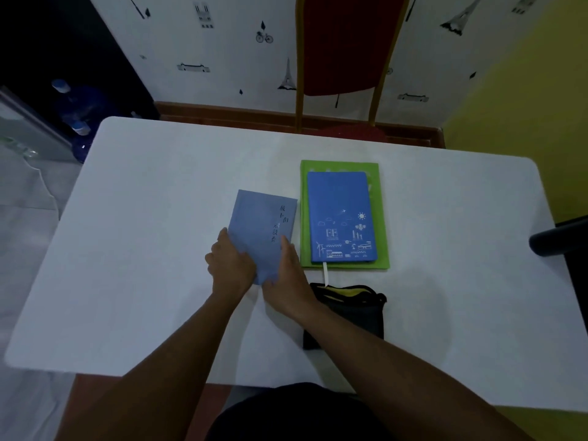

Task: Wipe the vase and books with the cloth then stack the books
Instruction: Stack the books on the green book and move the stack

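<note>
A white table (159, 249) fills the dim room. Behind it stands a red chair (346, 46) with a gold frame, against white wallpaper (222, 43) printed with towers and bicycles. A yellow wall (525, 106) is on the right.

— How is the light?
— Dim and bluish all over. The table (159, 249) is the brightest surface, an even pale grey with no glare.
— Shadows?
— Soft ones only: a faint dark patch under the forearms near the bag (350, 313), which itself is almost black with little detail. The far left corner falls into near darkness.
— Sharpness?
— Soft throughout. The lettering on the pale book (264, 224) is smeared, and both hands look slightly blurred at their edges. The white drawings on the blue notebook (342, 218) read better.
— Distortion?
— Wide-angle bending: the table's edges curve and its corners splay outward, and the wall (222, 58) leans.
</note>
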Demonstrator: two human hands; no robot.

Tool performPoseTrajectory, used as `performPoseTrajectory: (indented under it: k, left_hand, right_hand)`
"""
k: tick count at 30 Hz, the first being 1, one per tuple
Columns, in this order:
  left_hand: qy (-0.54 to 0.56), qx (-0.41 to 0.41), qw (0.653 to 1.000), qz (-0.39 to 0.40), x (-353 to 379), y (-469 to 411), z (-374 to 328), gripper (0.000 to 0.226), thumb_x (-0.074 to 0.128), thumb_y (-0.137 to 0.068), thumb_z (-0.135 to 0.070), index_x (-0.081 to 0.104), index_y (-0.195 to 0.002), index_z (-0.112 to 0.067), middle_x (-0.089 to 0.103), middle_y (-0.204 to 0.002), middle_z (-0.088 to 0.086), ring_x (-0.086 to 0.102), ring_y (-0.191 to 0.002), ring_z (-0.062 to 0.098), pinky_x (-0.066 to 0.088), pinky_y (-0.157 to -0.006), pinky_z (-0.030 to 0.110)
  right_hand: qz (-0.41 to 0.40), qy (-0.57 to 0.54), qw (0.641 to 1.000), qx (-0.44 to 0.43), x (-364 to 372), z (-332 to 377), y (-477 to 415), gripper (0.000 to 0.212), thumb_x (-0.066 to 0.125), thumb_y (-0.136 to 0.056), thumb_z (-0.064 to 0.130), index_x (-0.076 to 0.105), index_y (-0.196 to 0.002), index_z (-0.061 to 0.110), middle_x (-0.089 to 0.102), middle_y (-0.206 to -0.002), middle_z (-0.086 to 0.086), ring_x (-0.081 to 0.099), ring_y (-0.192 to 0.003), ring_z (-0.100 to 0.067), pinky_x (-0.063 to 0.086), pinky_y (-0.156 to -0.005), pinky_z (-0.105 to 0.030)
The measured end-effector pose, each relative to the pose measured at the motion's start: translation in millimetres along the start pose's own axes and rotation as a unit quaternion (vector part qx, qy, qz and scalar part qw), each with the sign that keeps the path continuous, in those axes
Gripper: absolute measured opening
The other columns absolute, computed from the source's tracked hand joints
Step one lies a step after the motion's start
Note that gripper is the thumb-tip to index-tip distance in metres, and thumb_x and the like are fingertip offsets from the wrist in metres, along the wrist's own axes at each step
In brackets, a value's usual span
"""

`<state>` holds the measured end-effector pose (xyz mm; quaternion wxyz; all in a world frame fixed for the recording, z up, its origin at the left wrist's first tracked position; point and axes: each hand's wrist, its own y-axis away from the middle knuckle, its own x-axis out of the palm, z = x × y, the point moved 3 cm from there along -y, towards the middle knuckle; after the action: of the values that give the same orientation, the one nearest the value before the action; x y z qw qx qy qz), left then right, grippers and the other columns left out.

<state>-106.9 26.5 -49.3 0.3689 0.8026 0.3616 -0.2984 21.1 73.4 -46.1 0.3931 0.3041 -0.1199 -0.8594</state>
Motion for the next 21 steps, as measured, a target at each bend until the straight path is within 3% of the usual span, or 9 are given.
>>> performPoseTrajectory:
  k: [3, 5, 7, 11, 15, 18, 21]
  left_hand:
    - [0.054, -0.048, 0.997, 0.005, -11, -7, 7, 0.062, 0.059, -0.099, -0.033, 0.035, -0.149, -0.006, 0.052, -0.142, 0.022, 0.049, -0.129, 0.042, 0.042, -0.106, 0.055]
    - [0.075, -0.043, 0.996, 0.032, -17, -11, 10, 0.050, 0.049, -0.104, -0.038, 0.044, -0.142, -0.005, 0.058, -0.136, 0.020, 0.059, -0.113, 0.034, 0.052, -0.095, 0.050]
    - [0.098, -0.040, 0.993, 0.051, -21, -14, 9, 0.045, 0.041, -0.107, -0.038, 0.048, -0.135, -0.004, 0.060, -0.131, 0.017, 0.057, -0.100, 0.026, 0.053, -0.085, 0.043]
    - [0.174, -0.047, 0.983, 0.040, -26, -17, -10, 0.045, 0.034, -0.109, -0.039, 0.046, -0.136, -0.006, 0.055, -0.120, 0.008, 0.055, -0.100, 0.023, 0.048, -0.079, 0.036]
    - [0.218, 0.005, 0.975, 0.047, -20, -13, -41, 0.037, 0.037, -0.108, -0.042, 0.050, -0.127, -0.013, 0.057, -0.115, 0.003, 0.059, -0.098, 0.020, 0.050, -0.069, 0.028]
    - [0.241, 0.048, 0.967, 0.071, -4, -8, -66, 0.027, 0.045, -0.106, -0.037, 0.052, -0.125, -0.019, 0.060, -0.114, 0.000, 0.062, -0.092, 0.014, 0.053, -0.070, 0.028]
    - [0.211, 0.098, 0.964, 0.131, 20, -2, -89, 0.034, 0.053, -0.104, -0.027, 0.049, -0.135, -0.014, 0.059, -0.124, 0.002, 0.063, -0.105, 0.021, 0.058, -0.081, 0.037]
  right_hand:
    - [0.002, -0.014, 1.000, 0.013, -10, 5, 1, 0.096, 0.068, -0.088, 0.016, 0.007, -0.162, 0.022, 0.036, -0.157, -0.005, 0.043, -0.139, -0.021, 0.045, -0.113, -0.041]
    - [-0.002, -0.019, 1.000, 0.022, -15, 4, -2, 0.094, 0.069, -0.089, 0.015, 0.009, -0.161, 0.025, 0.038, -0.158, -0.004, 0.045, -0.137, -0.019, 0.046, -0.111, -0.038]
    - [-0.018, -0.033, 0.999, 0.018, -19, 7, -4, 0.092, 0.067, -0.090, 0.015, 0.011, -0.161, 0.031, 0.037, -0.159, 0.000, 0.044, -0.137, -0.016, 0.046, -0.111, -0.037]
    - [-0.076, -0.028, 0.996, -0.029, -31, 20, -9, 0.088, 0.067, -0.095, 0.019, 0.011, -0.162, 0.031, 0.029, -0.162, 0.002, 0.036, -0.143, -0.014, 0.039, -0.115, -0.032]
    - [-0.127, 0.015, 0.990, -0.052, -57, 27, -18, 0.095, 0.069, -0.095, 0.028, 0.003, -0.162, 0.023, 0.025, -0.159, -0.006, 0.031, -0.143, -0.019, 0.035, -0.116, -0.036]
    - [-0.143, 0.036, 0.989, -0.018, -84, 17, -24, 0.104, 0.074, -0.090, 0.036, -0.001, -0.161, 0.026, 0.024, -0.152, -0.008, 0.035, -0.137, -0.025, 0.041, -0.112, -0.045]
    - [-0.160, 0.038, 0.986, 0.009, -114, -1, -25, 0.106, 0.078, -0.088, 0.032, 0.002, -0.161, 0.026, 0.028, -0.148, -0.009, 0.036, -0.133, -0.023, 0.040, -0.107, -0.038]
